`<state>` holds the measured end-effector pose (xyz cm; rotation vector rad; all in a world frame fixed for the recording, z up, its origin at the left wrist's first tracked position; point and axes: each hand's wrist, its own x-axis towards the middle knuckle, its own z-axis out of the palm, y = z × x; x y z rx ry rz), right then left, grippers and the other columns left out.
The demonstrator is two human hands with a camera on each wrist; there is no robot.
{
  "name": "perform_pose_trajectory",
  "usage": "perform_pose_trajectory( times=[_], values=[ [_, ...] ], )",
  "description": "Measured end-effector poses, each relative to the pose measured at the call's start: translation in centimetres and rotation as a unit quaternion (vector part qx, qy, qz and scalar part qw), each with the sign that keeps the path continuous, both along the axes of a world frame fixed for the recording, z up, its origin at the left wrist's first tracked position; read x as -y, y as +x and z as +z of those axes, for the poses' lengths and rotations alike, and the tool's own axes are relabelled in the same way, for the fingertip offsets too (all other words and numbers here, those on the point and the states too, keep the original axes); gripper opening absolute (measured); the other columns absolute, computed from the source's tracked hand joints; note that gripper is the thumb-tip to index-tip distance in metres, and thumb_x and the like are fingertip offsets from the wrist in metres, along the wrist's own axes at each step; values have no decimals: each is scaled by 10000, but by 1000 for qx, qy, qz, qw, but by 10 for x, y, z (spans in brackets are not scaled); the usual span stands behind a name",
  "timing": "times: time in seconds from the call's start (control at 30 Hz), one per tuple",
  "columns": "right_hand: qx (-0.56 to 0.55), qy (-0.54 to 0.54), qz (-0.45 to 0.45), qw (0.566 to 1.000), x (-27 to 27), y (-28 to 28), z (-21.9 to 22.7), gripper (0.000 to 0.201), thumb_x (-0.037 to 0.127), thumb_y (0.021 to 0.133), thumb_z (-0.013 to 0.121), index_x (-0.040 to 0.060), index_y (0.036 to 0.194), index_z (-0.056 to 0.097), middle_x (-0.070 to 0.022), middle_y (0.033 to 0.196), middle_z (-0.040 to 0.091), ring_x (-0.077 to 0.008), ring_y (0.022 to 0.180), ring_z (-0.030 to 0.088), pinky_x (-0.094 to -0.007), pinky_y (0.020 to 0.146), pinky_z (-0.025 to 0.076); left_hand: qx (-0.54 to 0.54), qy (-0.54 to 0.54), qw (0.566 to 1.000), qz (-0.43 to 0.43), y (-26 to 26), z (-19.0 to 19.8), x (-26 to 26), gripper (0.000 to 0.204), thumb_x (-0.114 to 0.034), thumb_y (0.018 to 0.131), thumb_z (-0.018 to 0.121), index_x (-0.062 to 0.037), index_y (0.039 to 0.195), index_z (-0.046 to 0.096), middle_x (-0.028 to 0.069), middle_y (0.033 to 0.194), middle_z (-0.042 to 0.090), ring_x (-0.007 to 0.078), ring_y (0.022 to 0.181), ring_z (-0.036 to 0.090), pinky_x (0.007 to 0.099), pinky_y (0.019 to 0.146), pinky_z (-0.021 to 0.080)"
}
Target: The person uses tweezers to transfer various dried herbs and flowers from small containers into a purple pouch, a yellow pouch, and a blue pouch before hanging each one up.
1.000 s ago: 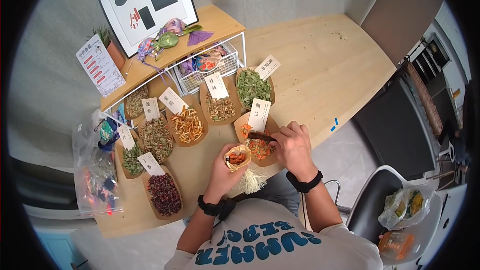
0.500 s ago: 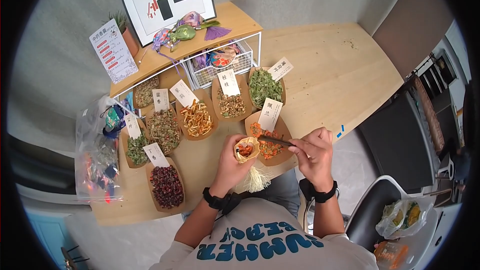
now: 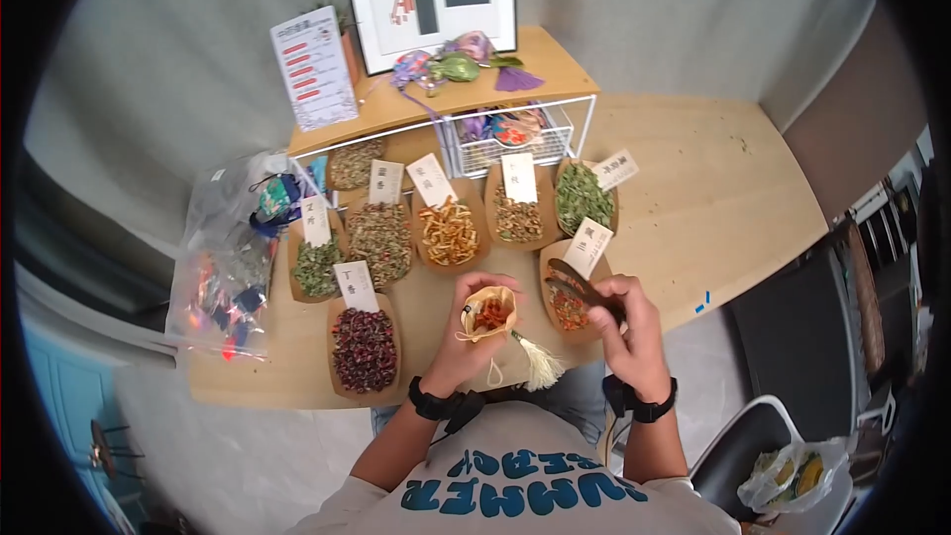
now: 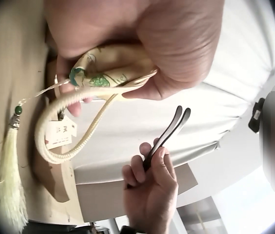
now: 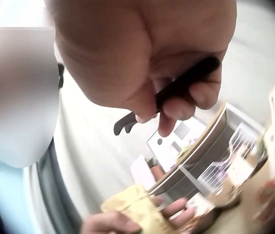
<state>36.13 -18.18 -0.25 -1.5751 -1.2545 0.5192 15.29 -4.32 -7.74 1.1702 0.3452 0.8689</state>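
In the head view the left hand [image 3: 463, 345] grips a small cream pouch [image 3: 478, 331], its mouth spread around orange-brown dried bits [image 3: 492, 314]. A pale tassel [image 3: 538, 365] hangs from the pouch, and the left wrist view shows its green bead [image 4: 18, 110] and looped cord [image 4: 43, 141]. The right hand [image 3: 634, 339] pinches dark tweezers [image 3: 578, 284], held over a paper tray [image 3: 551, 315] of orange and green dried pieces. In the left wrist view the tweezer tips [image 4: 183, 113] stand slightly apart with nothing seen between them.
Behind stand several labelled trays of dried herbs, such as yellow-orange strips [image 3: 448, 233] and green leaves [image 3: 582, 196]. Dark red buds [image 3: 364, 351] sit front left, beside a plastic bag [image 3: 223, 287]. A wooden shelf [image 3: 396, 111] holds pouches and a frame; a wire basket [image 3: 485, 152] is below.
The head view has swung, so the table scene sits further right. The tweezers have turned in the right hand and now point up and left. The left hand still grips the pouch.
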Motion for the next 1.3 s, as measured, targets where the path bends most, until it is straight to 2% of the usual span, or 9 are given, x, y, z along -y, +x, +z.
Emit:
perform_pose_trajectory(
  times=[0.17,0.43,0.5,0.57,0.67,0.9,1.0,1.07,1.3],
  values=[
    [17,111,142,983,-61,-49,13,544,59,887,877,6,1380,651,-89,1032,731,-195,982,738,-315,856,584,-4,41,994,-105,-36,31,-8,674,69,903,675,-69,1494,381,159,1518,497,320,1419,597,454,1162,513],
    [-14,57,199,978,-86,-72,31,247,54,872,897,10,1060,744,-22,890,683,-84,740,596,-252,651,458,-51,12,998,-26,-80,55,-14,671,-26,972,733,-67,1554,402,100,1521,537,164,1366,565,334,1113,495],
    [-12,50,195,980,-88,-71,23,230,61,876,904,17,1021,730,-3,854,670,-62,715,565,-246,624,431,-37,30,997,57,-79,46,-11,497,-51,1010,757,-35,1460,545,74,1362,663,122,1166,646,274,983,546],
    [-10,43,190,981,-87,-72,21,223,69,881,910,24,981,716,16,818,658,-40,690,534,-239,597,405,-159,8,978,136,-86,37,-12,300,-76,1028,768,0,1307,685,38,1097,751,104,935,694,240,861,569],
    [-11,48,167,985,-85,-75,20,228,75,881,924,46,950,708,61,783,642,-12,665,484,-227,578,364,-150,59,970,182,-87,39,-10,193,-31,1018,761,32,1198,733,50,980,784,86,842,717,229,753,565],
    [-98,50,100,989,-83,-73,7,231,40,881,918,69,929,694,103,747,605,14,656,434,-205,585,317,-121,58,982,132,-101,55,-10,286,69,929,813,42,1196,713,110,1113,783,150,934,740,262,835,577],
    [-129,74,80,986,-85,-71,5,246,28,883,912,71,923,674,110,744,584,16,650,410,-206,588,307,14,74,969,235,-93,58,-9,252,70,914,829,12,1141,735,107,1226,716,176,1104,698,295,965,562],
    [-120,90,68,986,-84,-68,0,258,30,885,911,76,919,660,116,746,568,14,643,386,-208,585,295,-71,210,931,291,-96,50,-9,238,51,898,833,-11,1102,727,128,1227,677,224,1150,672,344,1001,535],
    [-128,78,84,985,-82,-69,-10,250,54,871,929,84,919,686,115,745,567,13,634,367,-213,579,280,-185,293,899,267,-87,61,2,186,-6,947,777,-3,1116,699,136,1201,659,259,1127,652,365,998,509]
  ],
)
